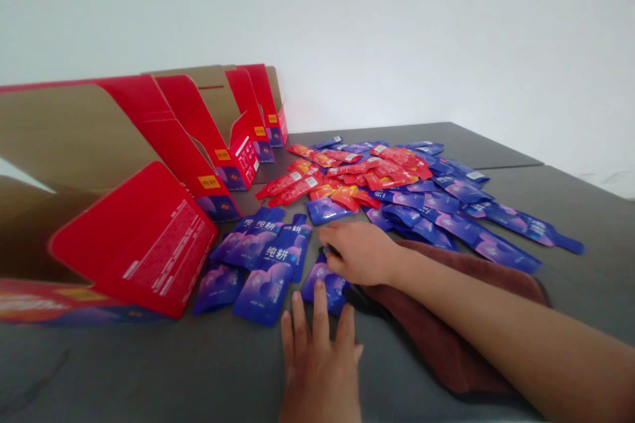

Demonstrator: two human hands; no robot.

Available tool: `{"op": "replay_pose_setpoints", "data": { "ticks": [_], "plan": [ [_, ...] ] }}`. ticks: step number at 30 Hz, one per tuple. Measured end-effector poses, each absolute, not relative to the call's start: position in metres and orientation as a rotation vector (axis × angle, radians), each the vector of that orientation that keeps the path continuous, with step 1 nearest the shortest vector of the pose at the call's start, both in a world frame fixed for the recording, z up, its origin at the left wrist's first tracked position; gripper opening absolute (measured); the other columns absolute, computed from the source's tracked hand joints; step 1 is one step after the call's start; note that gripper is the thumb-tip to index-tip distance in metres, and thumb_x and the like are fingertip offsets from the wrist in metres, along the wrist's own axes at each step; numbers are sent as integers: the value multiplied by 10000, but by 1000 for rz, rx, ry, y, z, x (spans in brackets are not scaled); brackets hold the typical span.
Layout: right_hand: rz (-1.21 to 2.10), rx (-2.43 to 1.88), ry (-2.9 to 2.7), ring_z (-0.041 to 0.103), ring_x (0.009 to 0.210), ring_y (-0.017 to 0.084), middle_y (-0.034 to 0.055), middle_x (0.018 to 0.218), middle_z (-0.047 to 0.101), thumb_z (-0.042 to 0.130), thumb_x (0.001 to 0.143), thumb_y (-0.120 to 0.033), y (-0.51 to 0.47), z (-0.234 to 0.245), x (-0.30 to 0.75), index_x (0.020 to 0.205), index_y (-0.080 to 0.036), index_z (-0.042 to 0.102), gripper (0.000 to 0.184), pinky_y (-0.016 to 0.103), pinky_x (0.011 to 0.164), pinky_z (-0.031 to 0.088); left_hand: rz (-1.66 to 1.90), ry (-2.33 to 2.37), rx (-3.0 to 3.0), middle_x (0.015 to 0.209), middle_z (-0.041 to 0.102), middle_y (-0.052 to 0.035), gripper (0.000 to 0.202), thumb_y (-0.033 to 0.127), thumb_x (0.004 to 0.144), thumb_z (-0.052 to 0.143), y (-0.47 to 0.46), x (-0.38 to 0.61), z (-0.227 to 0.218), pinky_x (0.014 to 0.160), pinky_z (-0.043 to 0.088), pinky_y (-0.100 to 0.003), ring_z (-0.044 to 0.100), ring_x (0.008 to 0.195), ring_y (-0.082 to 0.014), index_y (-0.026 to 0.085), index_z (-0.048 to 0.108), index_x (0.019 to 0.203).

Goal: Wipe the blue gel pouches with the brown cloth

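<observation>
While we work at the grey worktop (570, 277), five red cardboard display boxes (183, 139) stand left of one maroon towel (446, 337) and the heaped sachets (397, 195); our right hand (360, 252) curls closed over one blue sachet (325, 287), our left hand (317, 363) spread just beside it.

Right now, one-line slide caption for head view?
Right hand over a blue sachet, left hand beside it, on a grey table; red and blue sachets heaped beyond, red cartons at left.

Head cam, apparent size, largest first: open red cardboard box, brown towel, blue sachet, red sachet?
1. Open red cardboard box, front left
2. Dark brown cloth towel
3. Blue foil sachet and long red foil sachet: unsure, since the blue one lies nearer the camera and may only look bigger.
</observation>
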State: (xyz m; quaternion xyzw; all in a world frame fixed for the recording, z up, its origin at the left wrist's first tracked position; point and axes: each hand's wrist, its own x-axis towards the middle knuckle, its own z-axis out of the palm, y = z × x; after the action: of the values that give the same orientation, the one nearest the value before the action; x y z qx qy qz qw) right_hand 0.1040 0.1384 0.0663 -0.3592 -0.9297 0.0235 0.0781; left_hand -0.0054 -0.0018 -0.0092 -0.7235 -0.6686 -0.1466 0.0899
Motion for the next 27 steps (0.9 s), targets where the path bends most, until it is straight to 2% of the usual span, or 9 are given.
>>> {"op": "replay_pose_setpoints", "data": {
  "ticks": [4, 13, 16, 22, 27],
  "plan": [
    [35, -1117, -2766, 601, 742, 191, 69, 887, 661, 445, 836, -282, 142, 66, 107, 904, -186, 578, 177, 283, 579, 314, -499, -2078, -2102, 1365, 583, -115, 374, 124, 759, 632, -3, 4, -2, 1007, 426, -633, 479, 1267, -441, 293, 722, 1080],
    [250, -619, -2882, 562, 738, 150, 30, 868, 632, 512, 786, -254, 135, 69, 106, 830, -188, 560, 93, 266, 616, 346, -515, -2112, -2093, 1353, 595, -108, 335, 147, 773, 629, -3, 5, -2, 1029, 405, -633, 473, 1274, -433, 282, 730, 1062],
    [211, -696, -2881, 575, 745, 158, 32, 875, 637, 506, 800, -278, 133, 70, 104, 858, -192, 569, 121, 270, 613, 352, -525, -2107, -2101, 1354, 593, -113, 344, 144, 772, 624, -4, 5, 0, 1028, 406, -635, 468, 1276, -439, 273, 726, 1074],
    [60, -1100, -2837, 609, 814, 195, 91, 955, 662, 441, 861, -271, 138, 69, 104, 976, -176, 585, 207, 286, 651, 379, -533, -2072, -2117, 1382, 568, -97, 349, 165, 776, 624, -3, 4, -1, 1006, 416, -649, 467, 1276, -437, 295, 715, 1087],
    [92, -957, -2842, 594, 799, 185, 78, 935, 655, 461, 836, -263, 140, 69, 107, 925, -176, 579, 172, 281, 653, 371, -514, -2068, -2102, 1357, 589, -105, 332, 153, 771, 623, -2, 4, -3, 996, 427, -641, 482, 1260, -441, 280, 728, 1060]
  ]
}}
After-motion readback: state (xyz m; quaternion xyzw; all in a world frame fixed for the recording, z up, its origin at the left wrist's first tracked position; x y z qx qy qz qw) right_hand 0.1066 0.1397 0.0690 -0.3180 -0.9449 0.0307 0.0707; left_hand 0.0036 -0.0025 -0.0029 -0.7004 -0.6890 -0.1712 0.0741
